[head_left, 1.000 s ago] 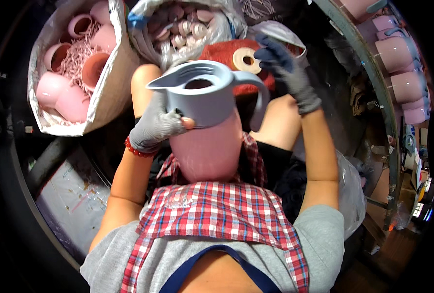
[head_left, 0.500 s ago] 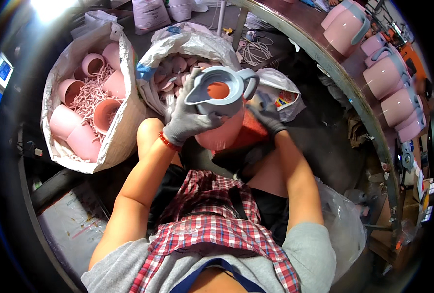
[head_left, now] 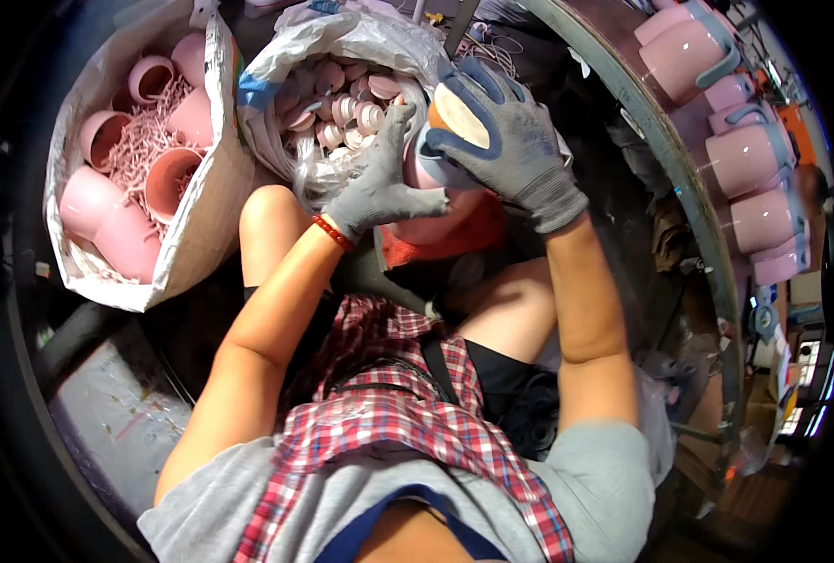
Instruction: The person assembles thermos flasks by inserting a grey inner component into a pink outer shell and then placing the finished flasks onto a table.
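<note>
A pink jug point(head_left: 433, 225) with a grey-blue collar point(head_left: 436, 169) stands in front of me over a red surface point(head_left: 436, 249). My left hand point(head_left: 384, 183), in a grey glove, curves round the jug's near left side, with thumb and fingers against it. From the right, my gloved right hand point(head_left: 520, 141) grips a round cream piece point(head_left: 466, 117) with an orange lower part, over the jug's top. The piece is tilted, and its exact kind is unclear. My right hand hides the jug's handle and most of its rim.
A white sack point(head_left: 191, 253) at left holds pink jug bodies point(head_left: 93, 202) and pink shreds. Behind my left hand, another sack point(head_left: 285, 42) holds small round pink parts point(head_left: 342, 108). Several pink jugs point(head_left: 684, 61) line the curved table point(head_left: 614, 80) at right.
My right hand has come up from beside the jug to its top, now with the round cream piece. My left hand keeps its place at the jug's left side; the view has shifted slightly.
</note>
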`<state>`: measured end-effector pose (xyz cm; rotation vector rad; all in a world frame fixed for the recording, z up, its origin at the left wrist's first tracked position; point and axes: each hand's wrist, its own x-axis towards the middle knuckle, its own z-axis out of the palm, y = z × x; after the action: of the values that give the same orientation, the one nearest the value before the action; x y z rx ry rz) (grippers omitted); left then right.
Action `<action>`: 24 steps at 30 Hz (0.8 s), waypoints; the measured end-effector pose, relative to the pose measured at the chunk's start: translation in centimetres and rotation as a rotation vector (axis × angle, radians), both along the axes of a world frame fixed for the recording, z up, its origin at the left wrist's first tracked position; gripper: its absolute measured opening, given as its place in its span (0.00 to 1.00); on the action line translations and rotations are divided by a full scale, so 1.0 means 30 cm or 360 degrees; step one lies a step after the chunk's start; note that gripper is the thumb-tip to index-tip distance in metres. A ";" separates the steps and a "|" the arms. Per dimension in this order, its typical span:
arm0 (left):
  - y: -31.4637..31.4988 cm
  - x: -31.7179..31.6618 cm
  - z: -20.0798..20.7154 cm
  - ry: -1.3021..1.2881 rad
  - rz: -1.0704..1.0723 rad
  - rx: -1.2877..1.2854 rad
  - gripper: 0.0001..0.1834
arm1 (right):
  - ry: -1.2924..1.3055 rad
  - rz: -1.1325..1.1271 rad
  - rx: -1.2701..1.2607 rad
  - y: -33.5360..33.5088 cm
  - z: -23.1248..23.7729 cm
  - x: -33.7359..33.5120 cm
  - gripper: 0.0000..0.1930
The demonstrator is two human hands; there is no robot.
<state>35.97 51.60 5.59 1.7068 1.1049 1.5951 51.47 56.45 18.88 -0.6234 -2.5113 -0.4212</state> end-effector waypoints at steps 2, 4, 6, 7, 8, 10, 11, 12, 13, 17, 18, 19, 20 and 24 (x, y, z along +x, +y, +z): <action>-0.023 -0.014 0.002 0.0211 -0.0044 0.0096 0.60 | -0.0069 -0.0255 -0.0226 -0.030 -0.016 -0.009 0.35; -0.026 0.000 -0.021 0.0308 0.0080 0.0025 0.58 | -0.0040 -0.0201 -0.0161 -0.025 -0.025 -0.021 0.33; -0.031 -0.015 -0.036 0.0367 0.0082 -0.0036 0.58 | 0.0132 -0.0028 -0.0307 -0.008 -0.030 -0.016 0.32; -0.029 -0.020 -0.045 0.0380 0.0078 -0.0031 0.59 | 0.0286 0.0125 -0.0486 0.005 -0.027 -0.009 0.31; -0.028 -0.025 -0.051 0.0393 0.0073 -0.0026 0.60 | 0.0437 0.0279 -0.0668 0.018 -0.032 0.007 0.31; -0.059 -0.032 -0.023 0.0317 0.0122 0.0065 0.57 | 0.1283 0.0379 -0.1308 0.030 -0.112 0.051 0.27; -0.076 -0.038 -0.017 0.0155 0.0115 0.0053 0.56 | 0.1413 0.0279 -0.1272 0.010 -0.130 0.077 0.27; -0.093 -0.049 -0.008 -0.0001 0.0111 0.0047 0.55 | 0.1546 0.0185 -0.1232 0.001 -0.139 0.096 0.27; -0.107 -0.062 0.000 -0.0154 0.0099 0.0037 0.54 | 0.1568 0.0072 -0.1218 0.041 -0.220 0.126 0.28; -0.103 -0.166 -0.079 -0.0688 0.0450 -0.0214 0.40 | 0.0979 -0.0283 -0.1054 0.133 -0.635 0.211 0.32; -0.125 -0.151 -0.018 -0.0957 0.0481 -0.0244 0.40 | 0.0813 -0.0350 -0.1049 0.121 -0.687 0.193 0.33; -0.116 -0.178 -0.031 -0.0999 0.0491 -0.0191 0.42 | 0.0465 -0.0437 -0.0636 0.071 -0.686 0.149 0.33; -0.102 -0.208 -0.044 -0.1040 0.0499 -0.0139 0.43 | 0.0124 -0.0515 -0.0215 0.031 -0.676 0.109 0.34; -0.033 -0.176 -0.019 -0.1342 0.0438 -0.0109 0.53 | 0.1051 -0.0346 -0.1118 0.101 -0.567 0.070 0.26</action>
<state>30.70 50.59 5.02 0.6898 0.9364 2.1099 53.57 59.49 1.88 -1.0869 -1.9043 0.5536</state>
